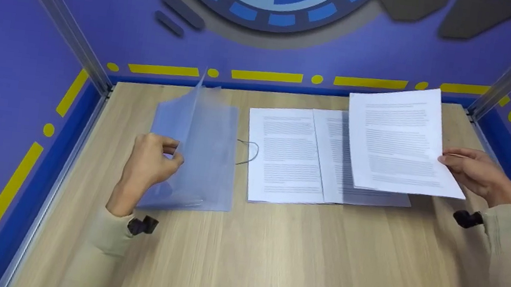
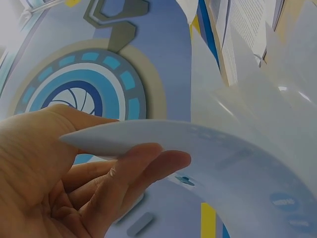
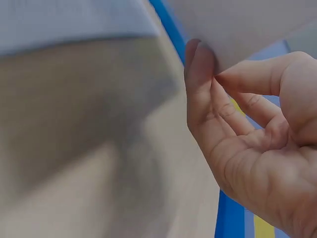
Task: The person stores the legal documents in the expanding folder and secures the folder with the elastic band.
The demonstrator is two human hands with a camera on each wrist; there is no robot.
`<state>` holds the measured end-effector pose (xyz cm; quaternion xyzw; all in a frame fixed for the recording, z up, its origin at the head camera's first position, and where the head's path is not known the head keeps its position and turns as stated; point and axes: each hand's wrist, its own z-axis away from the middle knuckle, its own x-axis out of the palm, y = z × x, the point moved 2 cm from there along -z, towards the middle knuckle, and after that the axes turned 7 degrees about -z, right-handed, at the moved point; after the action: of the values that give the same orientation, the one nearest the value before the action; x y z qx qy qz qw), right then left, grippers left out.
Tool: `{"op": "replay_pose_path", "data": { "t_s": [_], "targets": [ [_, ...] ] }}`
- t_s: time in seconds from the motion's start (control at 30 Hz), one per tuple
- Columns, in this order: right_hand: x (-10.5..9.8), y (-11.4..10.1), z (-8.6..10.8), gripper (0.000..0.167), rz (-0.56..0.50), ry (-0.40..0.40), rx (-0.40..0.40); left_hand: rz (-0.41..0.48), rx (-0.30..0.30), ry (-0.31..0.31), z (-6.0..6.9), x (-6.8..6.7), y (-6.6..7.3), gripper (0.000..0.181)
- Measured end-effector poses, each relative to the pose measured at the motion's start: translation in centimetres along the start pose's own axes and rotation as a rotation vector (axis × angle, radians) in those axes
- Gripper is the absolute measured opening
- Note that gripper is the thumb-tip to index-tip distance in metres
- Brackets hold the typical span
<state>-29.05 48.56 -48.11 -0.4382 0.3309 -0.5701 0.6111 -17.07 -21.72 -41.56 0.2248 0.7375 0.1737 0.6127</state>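
Observation:
My left hand pinches the raised cover of a translucent blue folder at the table's left; in the left wrist view the bent plastic sheet lies between thumb and fingers of that hand. My right hand pinches the right edge of printed sheets, lifted and tilted above other pages. Below lie two printed pages side by side, the left one fully visible, the right one partly covered. In the right wrist view, the right hand holds a paper corner.
A thin dark cord loop lies between the folder and the left page. The wooden table is bordered by blue-purple panels with yellow marks on the left, back and right. Metal posts stand at both back corners.

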Motion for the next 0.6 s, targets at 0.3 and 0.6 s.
{"op": "replay_pose_path", "data": {
  "t_s": [0.3,0.6],
  "targets": [
    [4.4,-1.4,-0.2,0.019,-0.143,-0.103,-0.039,-0.015,-0.004,-0.006,0.0,-0.1,0.1,0.033],
    [9.0,-2.2,-0.8,0.017,-0.184,-0.173,-0.054,-0.014,0.002,0.002,0.0,-0.4,0.0,0.031]
  ]
}}
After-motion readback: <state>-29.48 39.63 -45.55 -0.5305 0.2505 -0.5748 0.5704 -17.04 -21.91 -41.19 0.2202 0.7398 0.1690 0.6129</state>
